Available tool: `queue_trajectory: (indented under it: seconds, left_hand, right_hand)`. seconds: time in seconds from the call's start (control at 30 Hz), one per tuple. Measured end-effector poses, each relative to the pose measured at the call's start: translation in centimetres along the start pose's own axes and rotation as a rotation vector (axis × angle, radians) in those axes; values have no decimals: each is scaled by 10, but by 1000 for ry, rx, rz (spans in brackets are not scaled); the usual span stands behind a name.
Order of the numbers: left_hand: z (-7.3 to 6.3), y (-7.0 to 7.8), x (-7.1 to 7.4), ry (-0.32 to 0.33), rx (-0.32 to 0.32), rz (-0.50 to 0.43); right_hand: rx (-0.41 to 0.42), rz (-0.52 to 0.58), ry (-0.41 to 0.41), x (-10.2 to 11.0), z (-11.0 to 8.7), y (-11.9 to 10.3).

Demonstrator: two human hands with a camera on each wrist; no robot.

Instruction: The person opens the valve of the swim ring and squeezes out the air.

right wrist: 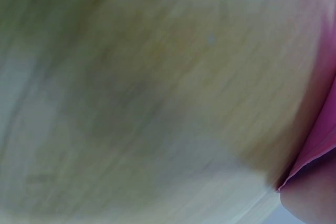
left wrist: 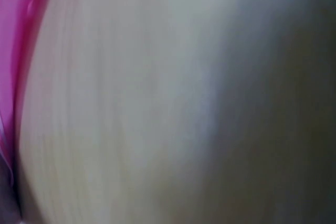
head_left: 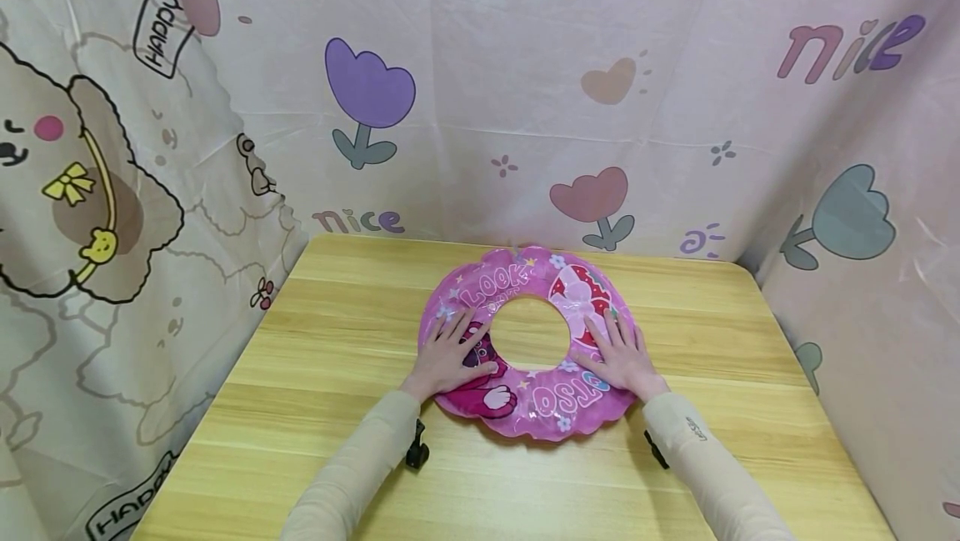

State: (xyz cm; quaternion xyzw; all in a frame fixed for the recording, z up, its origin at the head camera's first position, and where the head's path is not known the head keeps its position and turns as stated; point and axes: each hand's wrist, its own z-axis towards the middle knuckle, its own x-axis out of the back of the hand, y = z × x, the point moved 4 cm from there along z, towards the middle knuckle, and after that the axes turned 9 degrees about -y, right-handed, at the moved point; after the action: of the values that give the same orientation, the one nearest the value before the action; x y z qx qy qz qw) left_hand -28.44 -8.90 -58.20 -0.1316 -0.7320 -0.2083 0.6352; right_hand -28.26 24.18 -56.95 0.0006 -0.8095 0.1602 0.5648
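Note:
A pink inflatable swim ring (head_left: 517, 428) lies flat on the wooden table, printed with a strawberry bow, a dark pink cartoon figure and white lettering. My left hand (head_left: 447, 358) rests on its left side with the fingers spread. On the right side, my right hand (head_left: 621, 358) lies on the ring with straight, spread fingers. In the left wrist view a strip of the swim ring (left wrist: 16, 40) shows at the left edge. The right wrist view has the ring's edge (right wrist: 319, 135) at the right, beside a bit of the hand (right wrist: 310, 198).
The wooden table (head_left: 300, 358) spreads around the ring, its back edge near a printed curtain (head_left: 480, 91). Curtain fabric also hangs at the left and right sides. Black wrist straps (head_left: 417, 446) show under the light sleeves.

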Motion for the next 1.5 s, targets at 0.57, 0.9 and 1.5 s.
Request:
queue_trajectory:
  seconds: [0.57, 0.9, 1.5]
  left_hand:
    - [-20, 40, 23, 53, 57, 48]
    - [-41, 102, 8, -73, 129, -88]
    - [-39, 44, -4, -32, -288, 123]
  right_hand:
    - [-67, -9, 4, -1, -6, -18]
    - [-34, -145, 133, 11, -11, -65]
    - [131, -67, -37, 2, 15, -27]
